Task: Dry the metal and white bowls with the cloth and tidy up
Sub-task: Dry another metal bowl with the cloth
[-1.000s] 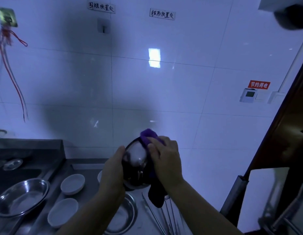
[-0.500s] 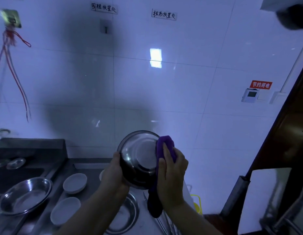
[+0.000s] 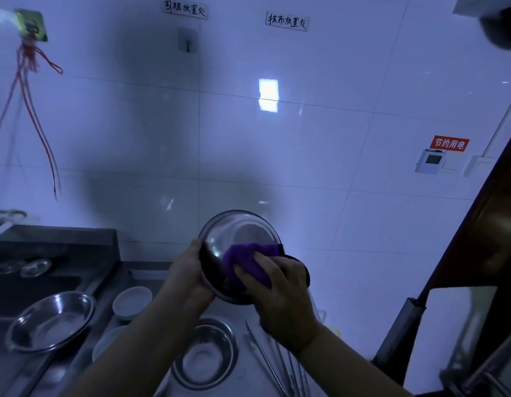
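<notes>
The metal bowl [image 3: 237, 250] is held up in the air above the bench [image 3: 151, 276], tilted so its open side faces the person. The left hand [image 3: 188, 279] grips its rim from the left, fingers curled behind the wall. The right hand [image 3: 280, 285] presses the purple cloth [image 3: 242, 262] into the bowl's lower inside, fingers curled over the wad. The single-sided rim hold looks like the weak point: a hard push from the cloth could twist the smooth bowl out of the grip and drop it onto the second metal bowl [image 3: 205, 356] and tongs [image 3: 265, 359] below. Both forearms reach up from below, wrists angled inward toward each other.
</notes>
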The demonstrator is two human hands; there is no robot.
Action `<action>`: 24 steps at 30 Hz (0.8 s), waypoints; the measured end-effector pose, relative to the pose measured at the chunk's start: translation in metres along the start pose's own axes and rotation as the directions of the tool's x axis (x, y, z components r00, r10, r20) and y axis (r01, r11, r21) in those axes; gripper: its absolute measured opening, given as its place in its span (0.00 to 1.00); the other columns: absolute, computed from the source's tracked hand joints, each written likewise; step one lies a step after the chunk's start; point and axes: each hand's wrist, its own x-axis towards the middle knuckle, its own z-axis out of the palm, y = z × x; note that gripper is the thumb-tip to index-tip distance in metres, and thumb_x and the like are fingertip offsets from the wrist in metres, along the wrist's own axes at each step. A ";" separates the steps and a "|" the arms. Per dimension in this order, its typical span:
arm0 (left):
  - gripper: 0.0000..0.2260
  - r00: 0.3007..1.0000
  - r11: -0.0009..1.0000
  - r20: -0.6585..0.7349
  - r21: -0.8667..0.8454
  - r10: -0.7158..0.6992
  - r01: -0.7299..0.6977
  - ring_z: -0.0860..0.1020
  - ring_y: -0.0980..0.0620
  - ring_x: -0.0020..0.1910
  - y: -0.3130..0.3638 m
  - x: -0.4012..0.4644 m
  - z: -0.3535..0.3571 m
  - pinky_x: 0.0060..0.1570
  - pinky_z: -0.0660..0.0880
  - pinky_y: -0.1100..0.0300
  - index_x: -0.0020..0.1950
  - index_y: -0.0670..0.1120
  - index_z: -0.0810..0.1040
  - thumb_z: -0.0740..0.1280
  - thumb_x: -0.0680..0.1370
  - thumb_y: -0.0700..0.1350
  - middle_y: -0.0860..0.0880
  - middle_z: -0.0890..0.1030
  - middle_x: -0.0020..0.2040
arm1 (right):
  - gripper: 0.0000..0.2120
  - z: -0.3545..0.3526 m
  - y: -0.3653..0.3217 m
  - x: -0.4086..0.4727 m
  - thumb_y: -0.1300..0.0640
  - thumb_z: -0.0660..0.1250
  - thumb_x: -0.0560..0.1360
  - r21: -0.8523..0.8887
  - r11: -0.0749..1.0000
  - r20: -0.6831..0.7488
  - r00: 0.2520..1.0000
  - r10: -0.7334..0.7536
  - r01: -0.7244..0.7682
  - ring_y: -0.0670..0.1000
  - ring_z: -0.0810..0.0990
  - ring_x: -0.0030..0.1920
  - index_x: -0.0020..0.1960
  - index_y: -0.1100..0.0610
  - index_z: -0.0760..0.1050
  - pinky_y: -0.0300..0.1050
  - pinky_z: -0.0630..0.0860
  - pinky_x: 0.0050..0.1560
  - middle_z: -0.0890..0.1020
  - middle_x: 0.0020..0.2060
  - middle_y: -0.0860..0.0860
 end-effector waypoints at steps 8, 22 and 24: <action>0.19 0.995 0.995 0.087 0.088 0.042 -0.049 0.75 0.38 0.61 -0.010 0.003 -0.012 0.65 0.69 0.43 0.65 0.37 0.73 0.57 0.81 0.48 0.36 0.77 0.61 | 0.16 -0.002 0.025 0.029 0.55 0.61 0.77 0.158 0.894 0.137 0.906 0.401 -0.419 0.56 0.72 0.52 0.63 0.56 0.77 0.54 0.76 0.49 0.77 0.55 0.56; 0.20 0.966 0.984 0.234 -0.114 -0.109 0.138 0.83 0.40 0.37 -0.011 -0.006 -0.005 0.36 0.81 0.49 0.56 0.34 0.73 0.53 0.81 0.49 0.34 0.83 0.42 | 0.18 0.018 -0.004 -0.002 0.52 0.66 0.76 -0.010 0.998 0.055 0.997 -0.061 0.062 0.54 0.70 0.59 0.65 0.46 0.73 0.53 0.67 0.56 0.71 0.64 0.49; 0.20 0.954 0.976 0.272 -0.135 -0.127 0.169 0.81 0.35 0.47 -0.011 -0.007 -0.005 0.43 0.81 0.43 0.58 0.35 0.73 0.52 0.81 0.50 0.30 0.81 0.50 | 0.14 0.017 0.004 -0.014 0.52 0.64 0.78 -0.016 0.995 -0.011 0.995 -0.097 0.097 0.53 0.70 0.59 0.62 0.45 0.76 0.52 0.68 0.57 0.70 0.63 0.49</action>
